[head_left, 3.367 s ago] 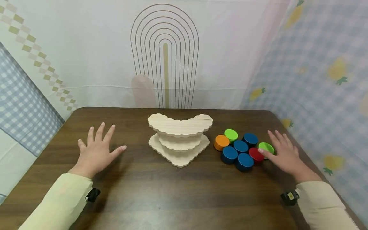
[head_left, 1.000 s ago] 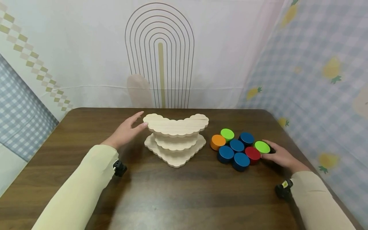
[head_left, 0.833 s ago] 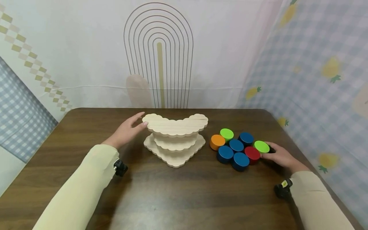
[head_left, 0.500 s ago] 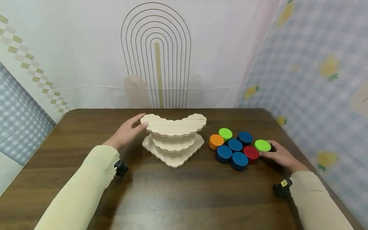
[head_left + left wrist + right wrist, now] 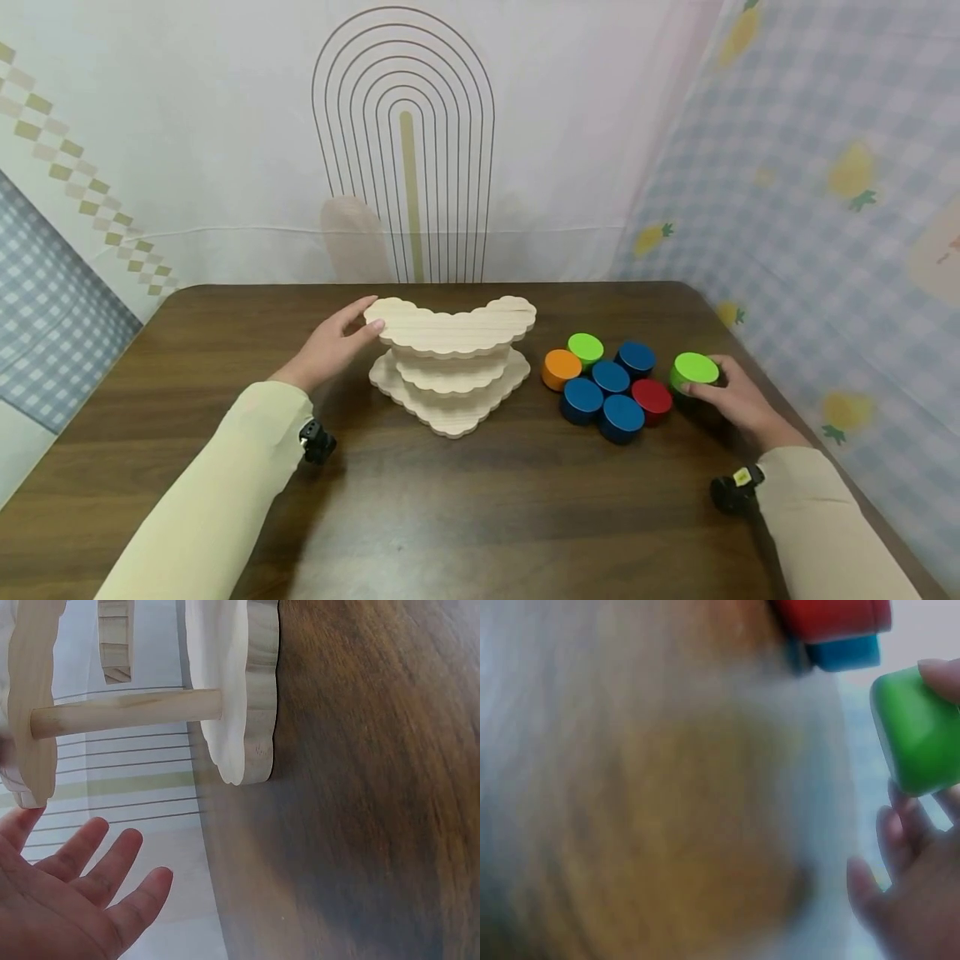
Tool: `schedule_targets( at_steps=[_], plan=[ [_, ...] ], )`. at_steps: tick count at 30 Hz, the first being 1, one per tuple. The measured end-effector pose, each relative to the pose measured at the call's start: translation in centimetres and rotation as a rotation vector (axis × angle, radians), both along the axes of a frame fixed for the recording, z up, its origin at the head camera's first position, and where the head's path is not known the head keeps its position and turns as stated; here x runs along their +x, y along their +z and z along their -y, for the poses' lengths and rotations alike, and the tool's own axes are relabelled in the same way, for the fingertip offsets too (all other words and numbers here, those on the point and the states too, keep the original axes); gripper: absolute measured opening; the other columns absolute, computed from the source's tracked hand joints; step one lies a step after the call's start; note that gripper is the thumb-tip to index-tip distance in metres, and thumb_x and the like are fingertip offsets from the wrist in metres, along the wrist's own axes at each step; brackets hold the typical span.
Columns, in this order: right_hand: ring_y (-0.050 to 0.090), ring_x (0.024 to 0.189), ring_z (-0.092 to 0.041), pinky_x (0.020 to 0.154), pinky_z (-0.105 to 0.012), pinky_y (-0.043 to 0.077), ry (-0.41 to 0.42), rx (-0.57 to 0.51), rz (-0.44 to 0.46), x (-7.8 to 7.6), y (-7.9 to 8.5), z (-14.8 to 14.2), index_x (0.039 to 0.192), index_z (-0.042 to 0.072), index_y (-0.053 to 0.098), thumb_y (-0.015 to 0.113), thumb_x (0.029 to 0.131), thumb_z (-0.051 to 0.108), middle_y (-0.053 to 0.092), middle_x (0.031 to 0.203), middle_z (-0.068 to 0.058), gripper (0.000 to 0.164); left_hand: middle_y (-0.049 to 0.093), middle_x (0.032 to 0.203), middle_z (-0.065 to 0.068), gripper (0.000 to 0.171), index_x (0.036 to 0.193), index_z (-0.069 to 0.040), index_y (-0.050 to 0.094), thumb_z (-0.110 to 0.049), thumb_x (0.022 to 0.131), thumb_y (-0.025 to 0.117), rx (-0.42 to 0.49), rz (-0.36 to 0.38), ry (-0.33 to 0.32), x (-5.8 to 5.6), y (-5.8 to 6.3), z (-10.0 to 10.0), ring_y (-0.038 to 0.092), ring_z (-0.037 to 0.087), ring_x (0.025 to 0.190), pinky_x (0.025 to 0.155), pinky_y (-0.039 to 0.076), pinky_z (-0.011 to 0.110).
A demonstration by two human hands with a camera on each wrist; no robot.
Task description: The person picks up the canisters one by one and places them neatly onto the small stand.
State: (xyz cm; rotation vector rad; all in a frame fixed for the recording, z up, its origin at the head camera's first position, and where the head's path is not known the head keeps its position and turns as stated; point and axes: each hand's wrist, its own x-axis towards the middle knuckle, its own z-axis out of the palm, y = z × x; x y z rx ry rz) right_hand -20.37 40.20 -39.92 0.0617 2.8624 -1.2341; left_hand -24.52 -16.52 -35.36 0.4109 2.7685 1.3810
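Note:
A pale wooden tiered stand [image 5: 450, 333] with scalloped shelves stands mid-table; the left wrist view shows a round dowel [image 5: 127, 712] between two of its tiers. My left hand [image 5: 326, 346] pinches the left end of the top tier between thumb and index finger, and its other fingers [image 5: 112, 862] are spread off the wood. On the right, my right hand [image 5: 738, 404] holds a light green round block [image 5: 693, 369] between thumb and fingers, raised off the table. In the right wrist view that green block [image 5: 919, 731] hangs apart from the red one.
Left of the held block sit the red block [image 5: 651, 402], several blue blocks [image 5: 621, 418], an orange block [image 5: 561, 370] and another green block [image 5: 585, 350], clustered together. They rest on the dark wooden table [image 5: 465, 517]. Behind hangs a white printed cloth [image 5: 570, 150]; blue checked cloth [image 5: 795, 208] borders the right.
My left hand has come from the table's left to the stand's top tier. The right hand has taken the green block and lifted it away from the red one.

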Motion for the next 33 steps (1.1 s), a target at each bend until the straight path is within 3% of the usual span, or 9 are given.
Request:
schedule_targets(
  at_steps=[4, 8, 11, 13, 20, 25, 33],
  plan=[
    [0.040, 0.109, -0.029, 0.080, -0.026, 0.038, -0.013, -0.024, -0.048, -0.1, 0.7, 0.9, 0.137, -0.013, 0.027, 0.061, 0.094, 0.024, 0.035, 0.131, -0.027, 0.067, 0.035, 0.151, 0.021, 0.062, 0.152, -0.009, 0.029, -0.035, 0.100, 0.051, 0.035, 0.020, 0.012, 0.2, 0.0, 0.1, 0.045, 0.039, 0.126, 0.103, 0.037, 0.053],
    [0.043, 0.102, -0.013, 0.075, -0.014, 0.040, -0.025, -0.060, -0.104, -0.3, 1.5, 1.7, 0.138, -0.012, 0.026, 0.062, 0.094, 0.023, 0.036, 0.132, -0.022, 0.067, 0.034, 0.151, 0.022, 0.062, 0.152, -0.009, 0.029, -0.033, 0.100, 0.052, 0.075, 0.035, 0.018, 0.2, -0.1, 0.2, 0.041, 0.040, 0.131, 0.106, 0.035, 0.053],
    [0.044, 0.096, -0.003, 0.073, -0.011, 0.041, -0.038, -0.069, -0.123, -0.4, 2.2, 2.4, 0.139, -0.010, 0.025, 0.062, 0.094, 0.024, 0.037, 0.131, -0.019, 0.067, 0.037, 0.148, 0.023, 0.062, 0.152, -0.009, 0.029, -0.033, 0.100, 0.052, 0.088, 0.041, 0.022, 0.2, -0.2, 0.2, 0.041, 0.041, 0.130, 0.106, 0.035, 0.053],
    [0.045, 0.096, -0.003, 0.072, -0.012, 0.041, -0.048, -0.070, -0.128, -0.4, 2.7, 2.9, 0.139, -0.009, 0.026, 0.062, 0.094, 0.026, 0.037, 0.131, -0.018, 0.067, 0.040, 0.146, 0.025, 0.062, 0.152, -0.009, 0.029, -0.033, 0.100, 0.052, 0.101, 0.049, 0.023, 0.2, -0.3, 0.1, 0.042, 0.041, 0.130, 0.105, 0.036, 0.053],
    [0.041, 0.112, -0.025, 0.081, -0.025, 0.040, -0.061, -0.078, -0.145, -0.8, 4.7, 5.5, 0.141, -0.007, 0.027, 0.061, 0.094, 0.031, 0.032, 0.136, -0.018, 0.069, 0.042, 0.144, 0.025, 0.061, 0.152, -0.010, 0.029, -0.031, 0.100, 0.052, 0.128, 0.053, 0.039, 0.0, -0.7, -0.2, 0.044, 0.040, 0.129, 0.106, 0.036, 0.052],
    [0.041, 0.116, -0.028, 0.090, -0.041, 0.038, -0.038, -0.121, -0.128, -1.2, 6.2, 7.9, 0.144, -0.003, 0.023, 0.060, 0.095, 0.035, 0.033, 0.139, -0.018, 0.072, 0.043, 0.144, 0.025, 0.060, 0.152, -0.010, 0.030, -0.031, 0.100, 0.052, 0.134, 0.037, 0.045, -0.1, -1.1, -0.4, 0.045, 0.040, 0.129, 0.106, 0.036, 0.051],
    [0.038, 0.121, -0.034, 0.096, -0.047, 0.037, 0.044, -0.164, -0.130, -2.4, 7.6, 11.9, 0.144, -0.003, 0.024, 0.063, 0.094, 0.029, 0.032, 0.141, -0.023, 0.071, 0.043, 0.144, 0.025, 0.059, 0.152, -0.011, 0.030, -0.033, 0.101, 0.051, 0.134, 0.025, 0.054, 0.3, -0.8, -0.5, 0.044, 0.040, 0.130, 0.106, 0.035, 0.051]
  ],
)
